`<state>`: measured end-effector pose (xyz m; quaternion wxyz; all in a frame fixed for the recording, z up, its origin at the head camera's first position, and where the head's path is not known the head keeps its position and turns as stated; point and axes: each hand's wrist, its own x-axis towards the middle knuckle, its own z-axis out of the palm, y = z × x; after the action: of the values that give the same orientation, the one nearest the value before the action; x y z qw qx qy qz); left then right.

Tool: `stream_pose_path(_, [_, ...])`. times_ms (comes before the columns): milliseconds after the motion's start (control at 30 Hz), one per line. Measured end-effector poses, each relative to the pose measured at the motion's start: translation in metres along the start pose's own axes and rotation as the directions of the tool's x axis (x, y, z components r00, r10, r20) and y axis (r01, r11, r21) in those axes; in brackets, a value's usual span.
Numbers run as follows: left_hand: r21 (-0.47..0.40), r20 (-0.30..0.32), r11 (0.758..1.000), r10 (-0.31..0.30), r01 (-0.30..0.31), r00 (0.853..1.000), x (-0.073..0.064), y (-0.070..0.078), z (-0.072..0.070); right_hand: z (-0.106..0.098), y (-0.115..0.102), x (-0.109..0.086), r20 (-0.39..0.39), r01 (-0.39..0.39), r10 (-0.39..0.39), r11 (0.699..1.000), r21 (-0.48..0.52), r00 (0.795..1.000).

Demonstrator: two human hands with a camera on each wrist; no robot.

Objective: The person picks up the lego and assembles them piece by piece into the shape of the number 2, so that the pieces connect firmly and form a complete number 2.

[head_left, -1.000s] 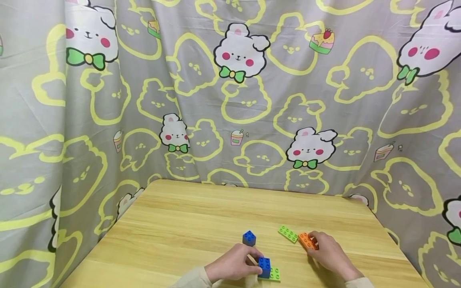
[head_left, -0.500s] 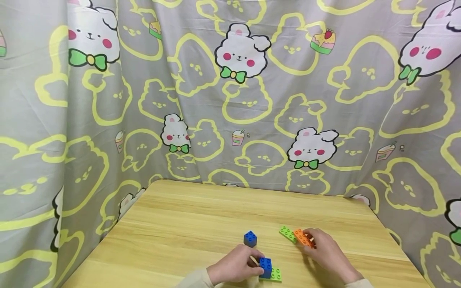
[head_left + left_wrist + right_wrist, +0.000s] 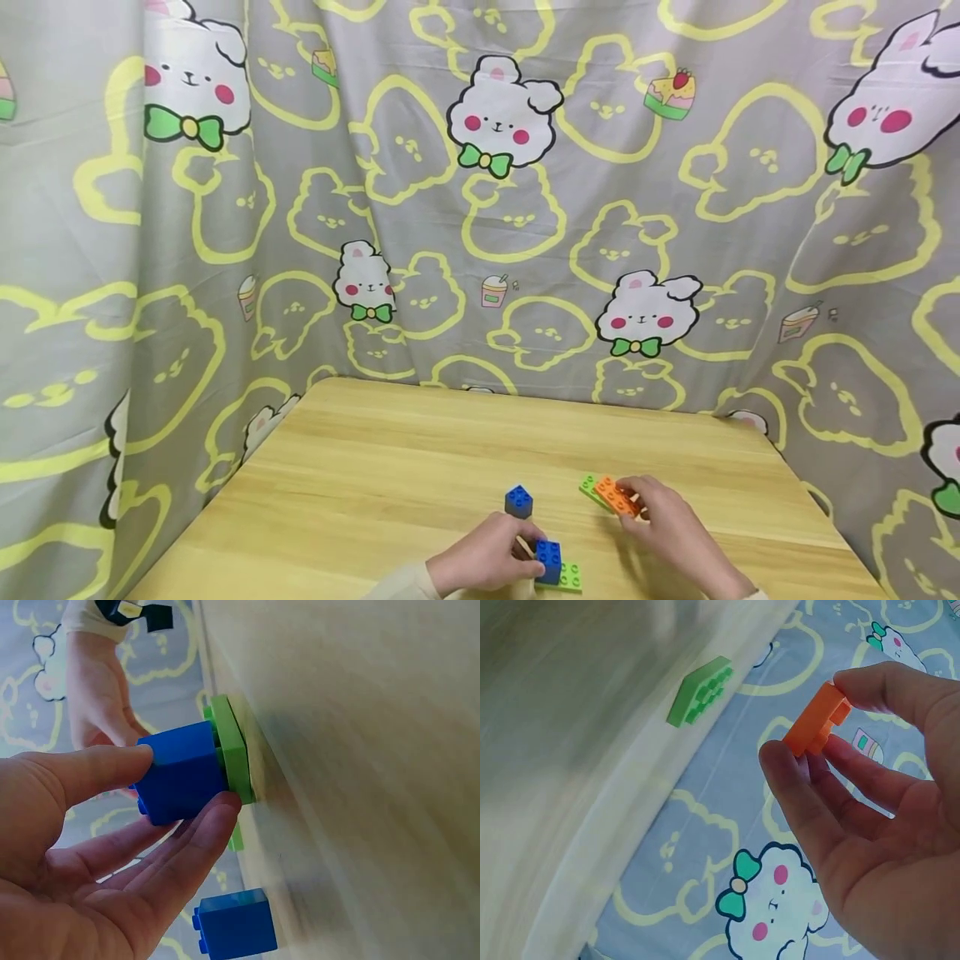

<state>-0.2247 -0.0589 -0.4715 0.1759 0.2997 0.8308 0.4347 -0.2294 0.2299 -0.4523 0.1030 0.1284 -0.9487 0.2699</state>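
Observation:
My left hand (image 3: 487, 552) pinches a blue toy building brick (image 3: 548, 562) between thumb and fingers. That brick sits on one end of a flat light-green brick (image 3: 572, 577), studs facing up. Between the thumb and fingers of my right hand (image 3: 671, 525) is a flat orange brick (image 3: 613, 496); the right wrist view shows the orange brick (image 3: 810, 724) held off the table. In the head view it partly covers a second flat green brick (image 3: 587, 484), which lies on the table. Another blue brick (image 3: 518, 502) stands just beyond my left hand.
The wooden table (image 3: 390, 467) carries all the bricks. Around its far and side edges hangs a grey curtain (image 3: 427, 217) with yellow outlines and white cartoon animals.
My right hand has lifted the orange brick and carried it left, so that it now overlaps the far green brick in the head view. My left hand keeps its grip in place.

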Motion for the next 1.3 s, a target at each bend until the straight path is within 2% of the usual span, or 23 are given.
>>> stream_pose_path(300, [-0.033,-0.024,0.998,-0.050,0.049,0.998,-0.001,0.000,0.000,-0.001,-0.010,-0.003,-0.008,0.089,-0.089,0.996,-0.005,0.996])
stream_pose_path(500, [-0.051,-0.012,0.998,-0.049,0.048,0.999,-0.002,-0.001,-0.003,0.000,-0.015,-0.005,0.010,0.137,-0.137,0.991,0.006,0.991])
stream_pose_path(633, [-0.052,-0.041,0.998,-0.023,0.021,0.999,-0.002,0.002,-0.007,-0.001,-0.018,-0.005,0.030,0.156,-0.157,0.987,0.037,0.987])
stream_pose_path(767, [0.023,-0.102,1.000,0.017,-0.015,0.995,-0.003,0.006,-0.011,-0.001,-0.021,-0.006,0.053,0.180,-0.185,0.979,0.090,0.981])
stream_pose_path(867, [0.114,-0.151,0.993,0.056,-0.039,0.987,-0.004,0.009,-0.014,-0.002,-0.022,-0.007,0.063,0.204,-0.213,0.971,0.123,0.975])
stream_pose_path(967, [0.167,-0.187,0.985,0.078,-0.047,0.979,-0.005,0.011,-0.016,-0.001,-0.025,-0.008,0.056,0.243,-0.253,0.960,0.135,0.966])
stream_pose_path(1300, [0.221,-0.212,0.974,0.096,-0.048,0.972,-0.005,0.016,-0.018,0.001,-0.033,-0.011,0.104,0.288,-0.308,0.943,0.168,0.946])
